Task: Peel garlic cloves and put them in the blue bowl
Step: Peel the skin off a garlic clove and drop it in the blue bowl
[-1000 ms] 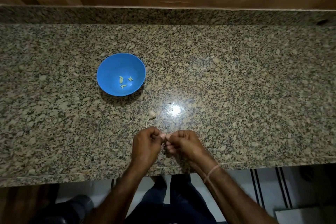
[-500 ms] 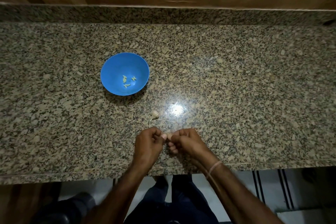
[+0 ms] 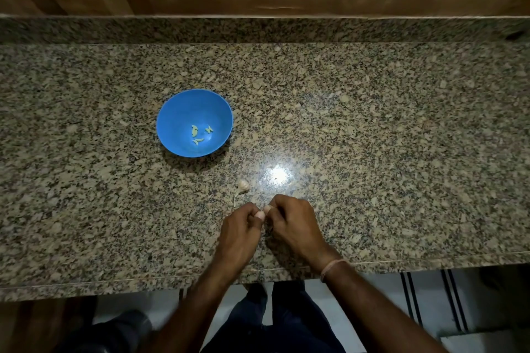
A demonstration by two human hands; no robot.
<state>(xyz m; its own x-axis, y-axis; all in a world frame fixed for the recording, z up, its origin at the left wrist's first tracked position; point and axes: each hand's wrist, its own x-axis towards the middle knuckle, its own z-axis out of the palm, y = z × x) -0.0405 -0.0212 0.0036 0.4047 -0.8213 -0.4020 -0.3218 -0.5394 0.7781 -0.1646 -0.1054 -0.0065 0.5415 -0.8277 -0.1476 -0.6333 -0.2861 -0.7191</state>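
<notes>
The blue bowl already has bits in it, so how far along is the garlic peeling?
A few small pale peeled cloves lie in the round blue plastic bowl. The left hand and right hand meet fingertip to fingertip, apparently pinching something too hidden to identify. The remaining whitish garlic piece waits on the speckled granite counter.

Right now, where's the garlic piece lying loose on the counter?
Head view: the loose garlic piece lies on the granite counter, just beyond the left hand, nearer the person and right of the blue bowl.
</notes>
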